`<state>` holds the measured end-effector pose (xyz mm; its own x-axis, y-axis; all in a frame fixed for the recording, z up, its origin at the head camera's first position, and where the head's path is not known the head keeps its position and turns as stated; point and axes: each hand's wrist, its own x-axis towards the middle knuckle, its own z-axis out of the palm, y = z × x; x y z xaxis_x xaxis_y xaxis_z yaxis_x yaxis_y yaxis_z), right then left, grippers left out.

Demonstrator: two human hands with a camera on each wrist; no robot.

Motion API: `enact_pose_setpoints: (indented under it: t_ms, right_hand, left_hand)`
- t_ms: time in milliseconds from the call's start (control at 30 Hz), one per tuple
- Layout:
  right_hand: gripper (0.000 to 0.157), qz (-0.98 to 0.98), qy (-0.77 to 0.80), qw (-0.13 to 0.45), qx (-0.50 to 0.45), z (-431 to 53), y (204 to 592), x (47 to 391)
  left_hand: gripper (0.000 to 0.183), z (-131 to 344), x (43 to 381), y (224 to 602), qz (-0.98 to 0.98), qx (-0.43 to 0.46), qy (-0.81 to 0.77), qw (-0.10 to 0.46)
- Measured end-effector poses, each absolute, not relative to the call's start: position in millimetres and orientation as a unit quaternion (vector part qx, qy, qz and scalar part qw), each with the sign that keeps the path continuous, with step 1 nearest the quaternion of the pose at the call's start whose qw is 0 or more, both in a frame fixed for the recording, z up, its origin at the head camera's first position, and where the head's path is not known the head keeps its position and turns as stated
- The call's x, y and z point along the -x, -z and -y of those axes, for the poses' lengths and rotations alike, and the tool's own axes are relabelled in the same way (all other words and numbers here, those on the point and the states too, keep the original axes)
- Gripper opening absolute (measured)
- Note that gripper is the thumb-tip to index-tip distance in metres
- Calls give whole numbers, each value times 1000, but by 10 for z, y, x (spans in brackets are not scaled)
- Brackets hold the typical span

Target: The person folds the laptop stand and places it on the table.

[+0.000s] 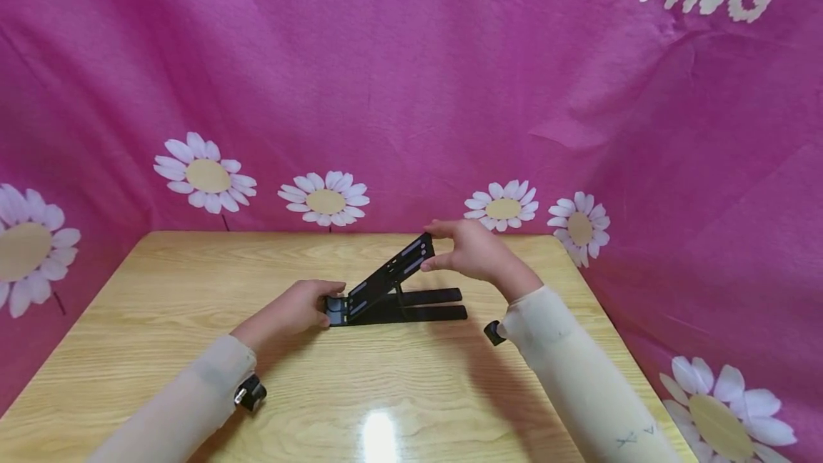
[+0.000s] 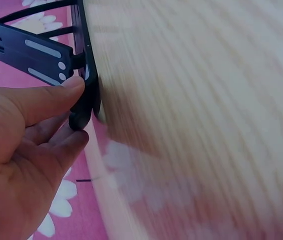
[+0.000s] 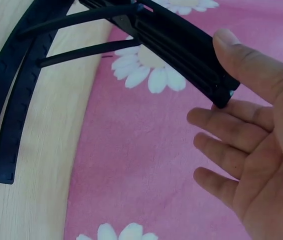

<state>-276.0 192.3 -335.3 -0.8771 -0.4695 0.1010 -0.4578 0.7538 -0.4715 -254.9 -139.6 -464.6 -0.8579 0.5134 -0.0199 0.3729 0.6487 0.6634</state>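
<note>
A black folding laptop stand (image 1: 386, 284) is on the wooden table, its upper plate tilted up to the right above two base rails (image 3: 6, 125). Thin support rods (image 3: 86, 52) link the plate to the rails. My left hand (image 1: 297, 308) grips the stand's hinged end, with thumb and fingers on opposite sides of it in the left wrist view. At the plate's raised end, my right hand (image 1: 472, 252) pinches the two edges between thumb and index finger. The other fingers (image 3: 216, 155) of that hand stay spread off the stand.
The wooden table (image 1: 308, 399) runs back to a pink cloth backdrop (image 1: 398, 91) printed with white daisies, which also hangs at both sides. A small black camera (image 1: 251, 393) sits at the left wrist, and another dark camera (image 1: 494, 333) at the right wrist.
</note>
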Motion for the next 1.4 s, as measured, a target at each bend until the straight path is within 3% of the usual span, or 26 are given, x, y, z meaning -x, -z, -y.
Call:
enact_pose_setpoints:
  t_ms: [567,800,1133,1400]
  right_hand:
    - [82,-910,309,-10,276,-2072,3613,2745]
    - [81,-914,310,-11,261,-2217,3810,2736]
    - [80,-917,328,27,227,-2410,4167,2710]
    - [76,-912,360,87,175,-2546,4447,2702]
  left_hand:
    - [79,1297,2534,4577,-911,-217,-338,93]
    - [83,1120,2534,4344,-902,-229,-359,77]
    - [79,780,2580,3959,-894,-270,-358,8]
    - [80,502,2595,3756,-892,-275,-359,-3]
